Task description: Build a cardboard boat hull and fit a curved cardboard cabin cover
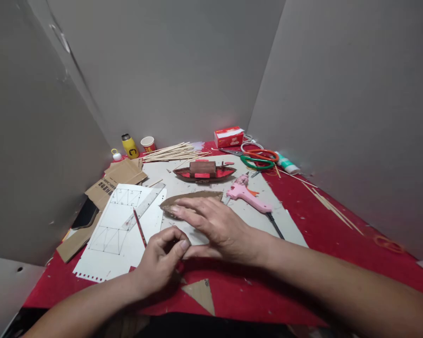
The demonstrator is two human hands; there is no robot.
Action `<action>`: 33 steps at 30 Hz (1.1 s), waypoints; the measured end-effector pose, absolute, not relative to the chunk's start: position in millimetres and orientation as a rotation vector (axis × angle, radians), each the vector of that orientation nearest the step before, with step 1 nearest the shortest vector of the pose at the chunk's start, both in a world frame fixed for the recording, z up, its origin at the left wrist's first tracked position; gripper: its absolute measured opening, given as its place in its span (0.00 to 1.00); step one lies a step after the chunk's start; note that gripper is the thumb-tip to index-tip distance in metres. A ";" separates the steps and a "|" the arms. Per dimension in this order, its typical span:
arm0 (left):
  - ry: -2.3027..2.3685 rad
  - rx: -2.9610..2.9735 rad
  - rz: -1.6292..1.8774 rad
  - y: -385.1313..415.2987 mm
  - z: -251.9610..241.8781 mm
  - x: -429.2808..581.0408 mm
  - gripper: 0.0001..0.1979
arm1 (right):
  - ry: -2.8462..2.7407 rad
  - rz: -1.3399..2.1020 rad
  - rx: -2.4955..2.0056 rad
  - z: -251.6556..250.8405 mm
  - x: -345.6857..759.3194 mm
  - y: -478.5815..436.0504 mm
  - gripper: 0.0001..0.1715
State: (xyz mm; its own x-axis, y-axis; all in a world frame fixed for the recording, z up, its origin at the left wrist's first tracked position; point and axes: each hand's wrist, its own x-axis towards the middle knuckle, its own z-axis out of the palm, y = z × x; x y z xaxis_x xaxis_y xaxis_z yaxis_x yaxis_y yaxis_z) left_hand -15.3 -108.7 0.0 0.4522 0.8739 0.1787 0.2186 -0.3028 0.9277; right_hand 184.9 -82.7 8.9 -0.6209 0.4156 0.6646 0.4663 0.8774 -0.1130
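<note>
My right hand (215, 225) lies flat with fingers stretched out, pressing on a leaf-shaped piece of brown cardboard (193, 196) on a grey board (292, 230). My left hand (162, 258) is curled in a pinch right beside the right thumb; what it grips is hidden. A red pencil (140, 228) and a clear ruler (144, 205) lie on a white sheet with drawn triangles (116, 234) just left of the hands. A small red and brown model boat (204, 172) stands behind the cardboard piece.
A pink glue gun (248, 196) lies right of the hands. Scissors (257, 158), a glue tube (287, 164), a red box (229, 137), a bundle of wooden sticks (172, 151), a paper cup (148, 143), a yellow bottle (129, 146) and stacked cardboard (116, 180) crowd the back. Grey walls enclose the red table (338, 244).
</note>
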 end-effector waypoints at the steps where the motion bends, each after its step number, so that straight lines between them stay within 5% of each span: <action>1: 0.910 1.863 0.946 -108.4 -4.6 -17.1 0.12 | -2.315 -0.080 -0.622 7.0 184.0 -81.5 0.42; 8: 0.897 2.058 1.288 -89.0 -18.8 -30.3 0.06 | -2.256 0.019 -0.505 10.5 180.9 -86.5 0.47; 15: 0.780 2.002 1.383 -87.3 -29.8 -38.9 0.14 | -2.109 0.040 -0.598 43.7 198.4 -104.3 0.07; 21: 0.555 2.202 1.199 -96.5 -17.2 -40.9 0.12 | -2.052 0.066 -1.093 29.7 245.7 -98.8 0.25; 27: 0.546 2.396 1.095 -105.0 -7.2 -33.8 0.10 | -1.864 0.054 -1.702 -17.3 299.0 -81.2 0.19; 33: 0.492 2.402 1.158 -106.9 -10.2 -31.6 0.07 | -2.037 0.008 -2.032 -34.5 310.2 -70.3 0.29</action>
